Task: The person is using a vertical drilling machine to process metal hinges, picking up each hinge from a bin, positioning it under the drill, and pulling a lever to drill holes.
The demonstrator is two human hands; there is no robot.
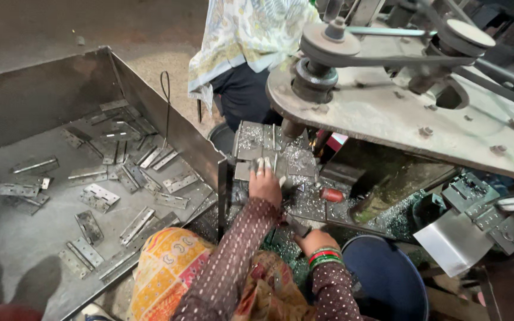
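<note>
The left hand (265, 184) presses a flat metal hinge (269, 169) down under the drill bit (292, 129), fingers spread, long side pointing away. The right hand (313, 241) rests nearer the blue bucket (388, 279), its grip curled around something small I cannot make out.

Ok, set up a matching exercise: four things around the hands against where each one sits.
Things:
1. left hand
2. right hand
3. metal hinges
4. blue bucket

Places:
A. scattered in the big metal tray on the left
B. low at the right, beside the bangled wrist
C. pressing a workpiece on the machine bed under the spindle
D. lower down, near the bed's front edge amid the shavings

Pairs: 1-C, 2-D, 3-A, 4-B
</note>
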